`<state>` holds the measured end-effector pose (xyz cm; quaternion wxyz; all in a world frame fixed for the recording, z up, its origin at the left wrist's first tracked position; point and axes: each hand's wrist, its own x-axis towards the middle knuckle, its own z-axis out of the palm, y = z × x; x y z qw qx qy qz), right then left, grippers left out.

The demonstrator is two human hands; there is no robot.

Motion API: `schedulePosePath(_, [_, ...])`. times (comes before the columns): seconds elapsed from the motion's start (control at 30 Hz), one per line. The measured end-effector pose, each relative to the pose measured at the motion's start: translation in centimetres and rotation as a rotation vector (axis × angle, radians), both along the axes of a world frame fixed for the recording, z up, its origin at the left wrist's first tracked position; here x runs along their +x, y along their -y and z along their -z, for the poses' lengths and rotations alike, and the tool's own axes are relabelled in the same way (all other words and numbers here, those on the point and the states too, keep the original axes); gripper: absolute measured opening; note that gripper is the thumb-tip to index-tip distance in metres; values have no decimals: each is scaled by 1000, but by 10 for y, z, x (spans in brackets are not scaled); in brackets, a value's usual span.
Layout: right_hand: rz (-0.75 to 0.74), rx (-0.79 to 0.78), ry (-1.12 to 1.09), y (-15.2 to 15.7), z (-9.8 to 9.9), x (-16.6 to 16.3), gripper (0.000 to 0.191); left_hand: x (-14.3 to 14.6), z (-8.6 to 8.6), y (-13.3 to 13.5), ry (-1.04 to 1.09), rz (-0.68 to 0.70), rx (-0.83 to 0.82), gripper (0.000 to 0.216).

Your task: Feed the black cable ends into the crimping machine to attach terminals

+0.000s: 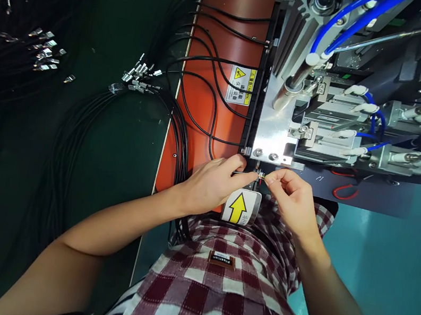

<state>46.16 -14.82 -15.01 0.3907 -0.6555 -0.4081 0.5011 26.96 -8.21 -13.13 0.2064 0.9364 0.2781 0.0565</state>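
At the front end of the machine's feed rail, my left hand (215, 180) is closed on a thin black cable, its thumb and forefinger near the cable's end. Right beside those fingertips is a small metal connector (261, 175) with a tiny bit of red under it. The fingertips of my right hand (295, 196) pinch the connector's other side. Exactly how cable and connector join is too small to tell. Just below the hands stands a white plate with a yellow arrow (238, 207).
The machine (281, 121) with metal cylinders and blue air hoses (354, 20) rises ahead. Several black cables run across the orange plate (215, 83) into its rail. Cable bundles with metal plug ends (141, 76) lie on the dark green table (116, 142). Red-handled pliers (345, 192) lie at right.
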Motion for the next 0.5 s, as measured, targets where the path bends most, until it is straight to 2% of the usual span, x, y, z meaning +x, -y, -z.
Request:
schedulePosePath(0.23, [0, -6, 50, 1, 1, 0, 19, 0, 0, 1, 0, -10, 14, 33])
schedulePosePath(0.5, [64, -67, -86, 1, 4, -4, 21, 1, 0, 2, -29, 16, 95, 34])
